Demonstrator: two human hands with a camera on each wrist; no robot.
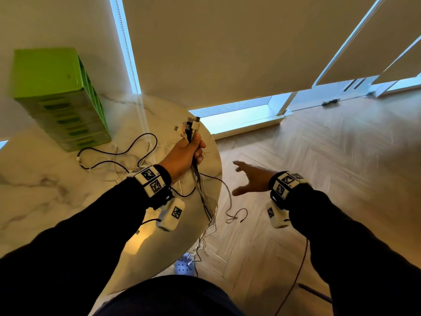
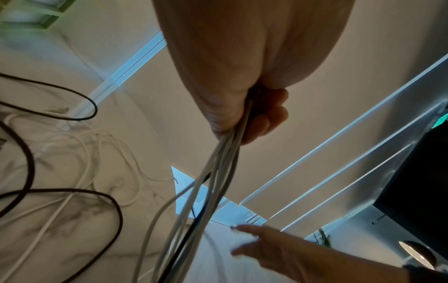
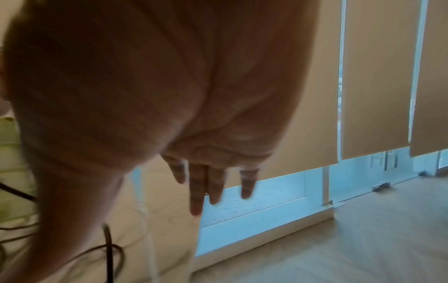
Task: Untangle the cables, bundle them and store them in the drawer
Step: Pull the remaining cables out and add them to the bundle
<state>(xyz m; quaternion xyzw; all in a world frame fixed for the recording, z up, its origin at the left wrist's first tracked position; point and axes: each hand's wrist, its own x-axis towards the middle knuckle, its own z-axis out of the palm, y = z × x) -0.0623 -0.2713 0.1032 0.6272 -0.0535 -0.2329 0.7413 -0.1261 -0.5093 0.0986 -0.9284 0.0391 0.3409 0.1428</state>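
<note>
My left hand (image 1: 189,153) grips a bunch of black and white cables (image 1: 205,201) upright above the round marble table (image 1: 45,190). Their plugs (image 1: 192,124) stick out above the fist. The loose ends hang past the table's right edge toward the floor. In the left wrist view the cable bunch (image 2: 213,181) runs down out of my curled fingers (image 2: 266,118). My right hand (image 1: 250,176) hovers open over the floor, right of the hanging cables, fingers spread and empty; its straight fingers (image 3: 213,183) show in the right wrist view. More black and white cables (image 1: 114,156) lie loose on the table.
A green drawer unit (image 1: 59,99) stands at the table's back left against the wall. Roller blinds (image 1: 227,42) cover windows behind. Wooden herringbone floor (image 1: 319,167) spreads to the right. A thin dark cord (image 1: 296,270) trails across the floor near my right arm.
</note>
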